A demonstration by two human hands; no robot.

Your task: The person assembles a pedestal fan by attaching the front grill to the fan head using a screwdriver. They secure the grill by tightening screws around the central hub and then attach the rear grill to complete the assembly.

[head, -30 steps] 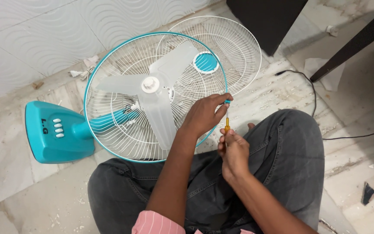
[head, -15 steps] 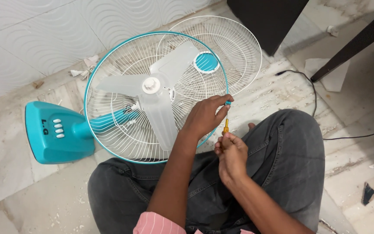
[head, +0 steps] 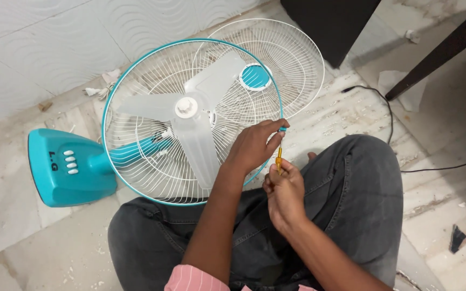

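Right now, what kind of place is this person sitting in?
Probably a room in a home. The person sits on a marble floor by a white tiled wall, working on a teal fan, with dark furniture nearby.

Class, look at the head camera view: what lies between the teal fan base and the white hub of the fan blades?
In the head view, between the teal fan base and the white hub lie the teal neck and white wire guard.
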